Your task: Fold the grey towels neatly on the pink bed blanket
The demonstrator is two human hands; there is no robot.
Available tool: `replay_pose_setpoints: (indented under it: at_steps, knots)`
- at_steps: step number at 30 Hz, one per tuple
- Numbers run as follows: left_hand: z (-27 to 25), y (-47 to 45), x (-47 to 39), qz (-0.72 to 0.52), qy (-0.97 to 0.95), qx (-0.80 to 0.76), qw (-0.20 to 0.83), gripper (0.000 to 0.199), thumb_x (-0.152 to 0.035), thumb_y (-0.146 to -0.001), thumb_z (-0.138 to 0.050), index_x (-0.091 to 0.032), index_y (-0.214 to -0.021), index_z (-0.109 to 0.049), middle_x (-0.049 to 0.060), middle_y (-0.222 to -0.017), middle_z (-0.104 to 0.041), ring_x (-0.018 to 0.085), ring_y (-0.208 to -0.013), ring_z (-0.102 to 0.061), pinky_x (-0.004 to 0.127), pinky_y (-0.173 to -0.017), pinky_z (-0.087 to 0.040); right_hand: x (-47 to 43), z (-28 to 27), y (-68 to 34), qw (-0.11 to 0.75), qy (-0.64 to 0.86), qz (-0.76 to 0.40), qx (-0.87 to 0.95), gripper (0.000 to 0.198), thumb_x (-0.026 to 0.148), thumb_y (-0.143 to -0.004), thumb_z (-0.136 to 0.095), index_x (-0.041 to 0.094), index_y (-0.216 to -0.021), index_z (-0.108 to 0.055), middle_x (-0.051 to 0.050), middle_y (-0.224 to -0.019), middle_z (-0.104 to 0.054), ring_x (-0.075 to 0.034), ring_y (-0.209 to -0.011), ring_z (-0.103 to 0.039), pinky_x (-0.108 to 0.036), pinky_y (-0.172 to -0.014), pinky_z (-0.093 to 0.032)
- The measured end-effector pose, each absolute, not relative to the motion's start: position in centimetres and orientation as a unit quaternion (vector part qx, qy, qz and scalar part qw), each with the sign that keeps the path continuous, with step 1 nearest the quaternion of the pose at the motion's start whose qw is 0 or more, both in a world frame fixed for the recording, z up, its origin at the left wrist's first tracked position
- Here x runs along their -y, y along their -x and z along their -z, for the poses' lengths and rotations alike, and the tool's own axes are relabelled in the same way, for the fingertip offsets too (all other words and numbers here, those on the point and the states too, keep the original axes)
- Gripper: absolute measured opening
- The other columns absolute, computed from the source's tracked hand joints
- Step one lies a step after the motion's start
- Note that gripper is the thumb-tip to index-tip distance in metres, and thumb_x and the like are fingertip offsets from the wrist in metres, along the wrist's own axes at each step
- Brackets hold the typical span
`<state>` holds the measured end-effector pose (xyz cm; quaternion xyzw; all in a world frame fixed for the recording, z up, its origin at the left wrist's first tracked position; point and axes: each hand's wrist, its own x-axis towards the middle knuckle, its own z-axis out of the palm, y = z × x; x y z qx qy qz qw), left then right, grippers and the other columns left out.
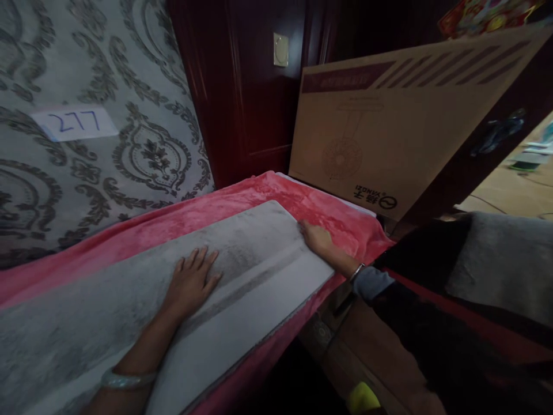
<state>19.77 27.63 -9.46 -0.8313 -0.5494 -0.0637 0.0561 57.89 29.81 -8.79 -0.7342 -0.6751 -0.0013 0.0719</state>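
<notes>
mat on pink blanket, left hand spread flat, gripping nothing; right hand half-curled at the blanket's right end, grip unclear; even pressure should prevent creases!

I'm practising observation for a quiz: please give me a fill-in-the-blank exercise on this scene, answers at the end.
1. The plush pinkish-red blanket lies ____ the long grey-and-white cloth.
2. The left hand rests palm ____ on the cloth; the right hand is at its edge.
3. The white rectangular paper label bears the handwritten number ____.
4. In Latin letters, the large brown cardboard box reads ____, upside down.

Missing words: under; down; 277; YANGZI.
</notes>
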Motion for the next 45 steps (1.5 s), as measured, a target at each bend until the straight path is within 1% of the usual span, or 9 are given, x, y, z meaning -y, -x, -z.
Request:
replay_pose_setpoints:
  at_steps: [4,8,11,15,27,31,36,42,45]
  knots:
    - [9.4,-19.8,-27.4,0.070,0.833,0.547,0.052,0.061,-0.050,-0.095,-0.042,-0.025,-0.149,-0.044,0.011,-0.160,-0.033,0.034,-0.148,-0.028,0.058,-0.118,-0.023,-29.6,7.9,-55.0,0.081,0.655,0.028,0.750,0.046,0.030,-0.101,-0.039,0.020,-0.144,-0.050,-0.016,-0.144,-0.052,-0.030,-0.132,-0.047,-0.043,-0.107,-0.039]
    - [9.3,-19.6,-27.2,0.067,0.841,0.534,0.046,0.059,-0.048,-0.096,-0.041,-0.029,-0.151,-0.041,0.007,-0.161,-0.032,0.034,-0.149,-0.026,0.060,-0.117,-0.022,-31.6,8.7,-50.6,0.064,0.471,-0.009,0.880,0.061,0.050,-0.101,-0.043,0.026,-0.156,-0.031,-0.011,-0.163,-0.023,-0.029,-0.148,-0.022,-0.049,-0.117,-0.025]
    - [9.6,-19.3,-27.2,0.067,0.855,0.513,0.039,0.055,-0.046,-0.097,-0.039,-0.033,-0.151,-0.040,0.003,-0.161,-0.032,0.031,-0.149,-0.025,0.060,-0.118,-0.021,-35.2,9.3,-49.2,0.055,0.433,-0.028,0.899,0.060,0.055,-0.103,-0.034,0.029,-0.158,-0.027,-0.007,-0.164,-0.018,-0.028,-0.150,-0.016,-0.055,-0.118,-0.020]
    - [10.3,-18.9,-27.4,0.085,0.854,0.512,0.043,0.058,-0.048,-0.096,-0.042,-0.033,-0.151,-0.039,0.005,-0.160,-0.033,0.032,-0.148,-0.028,0.059,-0.118,-0.023,-40.4,9.5,-50.5,0.072,0.502,-0.012,0.862,0.058,0.054,-0.104,-0.031,0.027,-0.156,-0.033,-0.006,-0.163,-0.024,-0.028,-0.149,-0.019,-0.054,-0.120,-0.014]
    - [7.6,-11.6,-27.6,0.001,0.689,0.725,-0.010,0.064,-0.054,-0.098,-0.031,-0.025,-0.155,-0.033,0.009,-0.163,-0.024,0.031,-0.151,-0.021,0.060,-0.117,-0.020,-43.3,12.2,-52.7,0.109,0.556,-0.014,0.824,0.061,0.050,-0.100,-0.028,0.023,-0.153,-0.039,-0.009,-0.159,-0.033,-0.030,-0.147,-0.027,-0.056,-0.116,-0.024]
    - [7.1,-3.3,-24.9,-0.015,0.662,0.749,-0.033,0.063,-0.054,-0.099,-0.027,-0.027,-0.156,-0.028,0.007,-0.164,-0.023,0.028,-0.152,-0.018,0.058,-0.119,-0.016,-44.7,14.4,-53.8,0.131,0.551,-0.040,0.823,0.075,0.064,-0.094,-0.020,0.023,-0.154,-0.039,-0.011,-0.159,-0.031,-0.030,-0.147,-0.025,-0.055,-0.116,-0.023]
    - [7.0,7.6,-20.0,0.006,0.553,0.833,-0.011,0.061,-0.049,-0.100,-0.018,-0.025,-0.155,-0.029,0.008,-0.163,-0.026,0.025,-0.152,-0.018,0.055,-0.119,-0.019,-46.5,17.2,-54.9,0.203,0.526,-0.045,0.825,0.093,0.082,-0.081,-0.013,0.030,-0.155,-0.036,-0.014,-0.156,-0.036,-0.028,-0.144,-0.031,-0.053,-0.111,-0.026]
    - [7.8,12.8,-18.7,0.006,0.503,0.864,-0.015,0.060,-0.044,-0.102,-0.016,-0.021,-0.155,-0.031,0.009,-0.162,-0.030,0.025,-0.150,-0.025,0.049,-0.119,-0.024,-47.2,18.4,-56.1,0.171,0.525,-0.027,0.834,0.100,0.084,-0.082,-0.009,0.021,-0.156,-0.031,-0.014,-0.158,-0.031,-0.030,-0.144,-0.029,-0.055,-0.107,-0.029]
    - [7.1,12.8,-19.2,-0.003,0.503,0.864,-0.029,0.057,-0.045,-0.102,-0.023,-0.021,-0.152,-0.037,0.010,-0.159,-0.036,0.027,-0.148,-0.030,0.049,-0.119,-0.025,-48.0,18.7,-56.9,0.154,0.502,0.033,0.850,0.101,0.082,-0.083,-0.002,0.017,-0.154,-0.033,-0.017,-0.156,-0.033,-0.033,-0.141,-0.035,-0.058,-0.100,-0.035]
